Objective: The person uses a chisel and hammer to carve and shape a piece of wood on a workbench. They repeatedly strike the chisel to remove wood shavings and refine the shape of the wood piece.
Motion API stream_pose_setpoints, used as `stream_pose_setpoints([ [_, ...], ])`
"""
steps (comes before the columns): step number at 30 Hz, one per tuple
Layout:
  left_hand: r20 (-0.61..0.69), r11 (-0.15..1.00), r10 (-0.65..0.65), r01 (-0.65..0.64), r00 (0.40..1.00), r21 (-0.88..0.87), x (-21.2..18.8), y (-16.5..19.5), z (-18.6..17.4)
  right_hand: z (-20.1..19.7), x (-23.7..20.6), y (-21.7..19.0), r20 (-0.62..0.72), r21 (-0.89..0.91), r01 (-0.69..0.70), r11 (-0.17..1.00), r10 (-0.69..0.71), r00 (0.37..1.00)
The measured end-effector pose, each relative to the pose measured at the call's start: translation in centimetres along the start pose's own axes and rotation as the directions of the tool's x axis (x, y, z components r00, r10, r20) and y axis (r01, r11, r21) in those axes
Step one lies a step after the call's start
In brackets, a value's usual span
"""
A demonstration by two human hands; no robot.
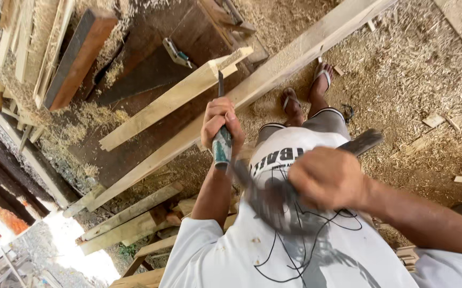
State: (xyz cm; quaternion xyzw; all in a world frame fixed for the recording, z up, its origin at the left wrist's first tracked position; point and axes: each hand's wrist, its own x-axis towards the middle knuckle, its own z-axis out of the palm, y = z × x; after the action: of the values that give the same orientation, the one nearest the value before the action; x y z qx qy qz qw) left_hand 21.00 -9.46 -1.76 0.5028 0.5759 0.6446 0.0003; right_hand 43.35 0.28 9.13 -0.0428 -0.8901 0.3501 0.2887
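Against the timber (177,98), left hand (221,124) grips chisel (221,141) upright.

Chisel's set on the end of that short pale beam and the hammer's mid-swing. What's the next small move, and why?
Probably land the hammer on the chisel handle's butt. The left hand grips the chisel with its blade against the pale beam, and the right hand holds the blurred hammer just short of the handle.

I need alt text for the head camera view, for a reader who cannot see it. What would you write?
Seen from above, a person's left hand holds a chisel against a pale wooden beam, while the right hand grips a blurred hammer. Another long plank lies beside it, and sawdust covers the ground around the person's sandalled feet.
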Motion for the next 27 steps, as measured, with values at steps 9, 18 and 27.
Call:
stream_pose_setpoints([
  [9,0.001,0.998,-0.004,0.004,1.000,0.056,-0.6,0.2,0.8,1.1,-3.2,0.9,0.043,0.049,0.006,0.999,-0.008,0.999],
  [18,-0.224,0.973,-0.136,0.087,0.965,-0.216,2.9,0.8,-1.4,3.8,-11.8,3.3,-0.134,0.109,-0.208,0.972,0.222,0.966],
  [27,-0.137,0.953,-0.247,0.266,0.959,0.144,7.2,4.3,-7.8,2.7,-13.6,4.4,-0.074,0.224,-0.580,0.783,0.607,0.791],
])
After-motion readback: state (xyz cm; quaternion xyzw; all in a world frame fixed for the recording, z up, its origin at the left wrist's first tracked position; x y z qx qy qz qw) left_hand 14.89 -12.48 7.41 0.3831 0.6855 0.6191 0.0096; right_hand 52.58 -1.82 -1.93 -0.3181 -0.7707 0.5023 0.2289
